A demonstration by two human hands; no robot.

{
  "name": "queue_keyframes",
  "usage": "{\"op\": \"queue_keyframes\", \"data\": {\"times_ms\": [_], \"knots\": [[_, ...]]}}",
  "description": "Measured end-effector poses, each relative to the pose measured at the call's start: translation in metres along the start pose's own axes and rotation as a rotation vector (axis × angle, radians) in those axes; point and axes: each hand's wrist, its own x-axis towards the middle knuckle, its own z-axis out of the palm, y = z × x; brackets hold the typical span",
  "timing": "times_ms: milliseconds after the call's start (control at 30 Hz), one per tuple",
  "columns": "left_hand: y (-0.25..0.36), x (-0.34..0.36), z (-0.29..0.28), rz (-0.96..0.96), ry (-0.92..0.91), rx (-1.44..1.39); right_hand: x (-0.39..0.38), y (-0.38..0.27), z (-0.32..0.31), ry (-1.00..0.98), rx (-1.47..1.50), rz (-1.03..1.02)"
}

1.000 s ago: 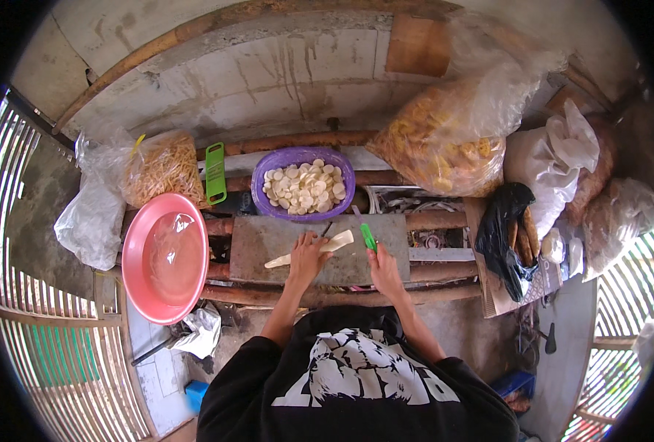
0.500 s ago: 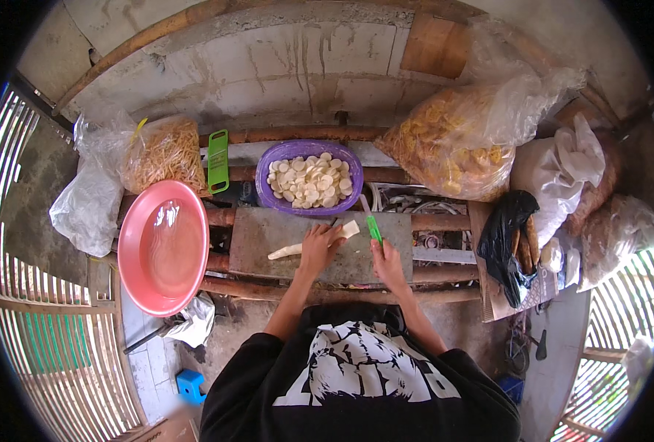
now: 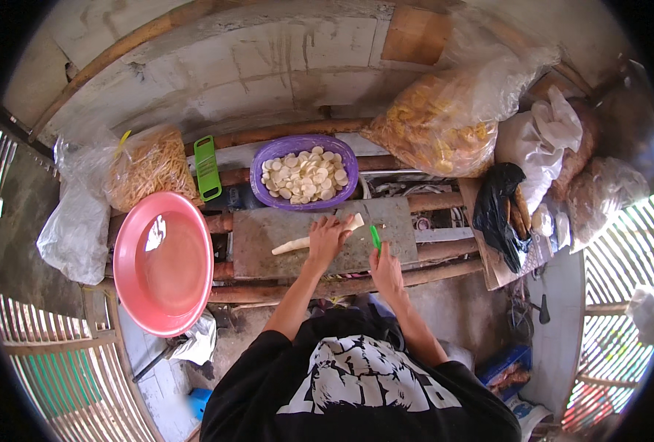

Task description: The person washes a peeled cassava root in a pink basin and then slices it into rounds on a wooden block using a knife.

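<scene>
1. Grey board (image 3: 261, 221) on pole worktop (image 3: 448, 251); pale root (image 3: 292, 245) lies on it, slantwise, thin end twd board's L side, thick end twd R.
2. L grip (image 3: 325, 241): closed over root, mid-board.
3. R grip (image 3: 386, 267): closed arnd green-handled tool (image 3: 375, 237), R part of board, nr root's thick end but apart; blade hard to make out.
4. Purple basin (image 3: 305, 205) w/ pale round slices (image 3: 305, 177): just beyond board.
5. Pink basin (image 3: 121, 258) w/ clear liquid: L of board.
6. Green slicer (image 3: 207, 169): beyond board, to L.
7. Lg clear bag of yellow chips (image 3: 437, 121): beyond board, to R.
8. Black bag (image 3: 498, 210): R of board.
</scene>
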Motion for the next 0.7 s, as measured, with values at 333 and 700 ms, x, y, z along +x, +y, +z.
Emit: {"op": "queue_keyframes", "data": {"times_ms": [333,700], "knots": [[0.012,-0.006,-0.006,0.047,-0.162,0.232,-0.017,-0.008,-0.001,0.044,0.029,-0.029],[0.002,-0.018,-0.051,-0.14,-0.361,0.171,-0.004,-0.023,0.02,-0.144,0.018,-0.071]]}}
